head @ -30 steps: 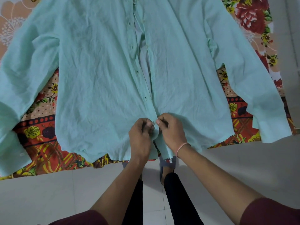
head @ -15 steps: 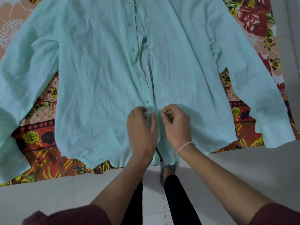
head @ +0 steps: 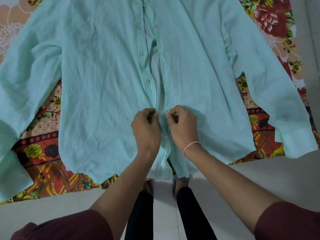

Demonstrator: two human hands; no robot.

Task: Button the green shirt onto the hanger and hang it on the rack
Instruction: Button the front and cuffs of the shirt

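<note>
Lower centre of frame: L hand [head: 146, 129] and R hand [head: 183, 127] have moved one button up from the hem of the green shirt [head: 103, 75], which lies flat on the floral sheet [head: 39, 153]. Thumb & forefinger of each hand pinch a placket edge. Bottom button [head: 165, 135] looks fastened; several above are open. Hanger, rack not in view.

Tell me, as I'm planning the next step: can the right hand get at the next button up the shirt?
Probably yes. That button lies bare on the open shirt just beyond the right hand, nothing covering it. The hand pinches the shirt edge, so it must let go first.
</note>
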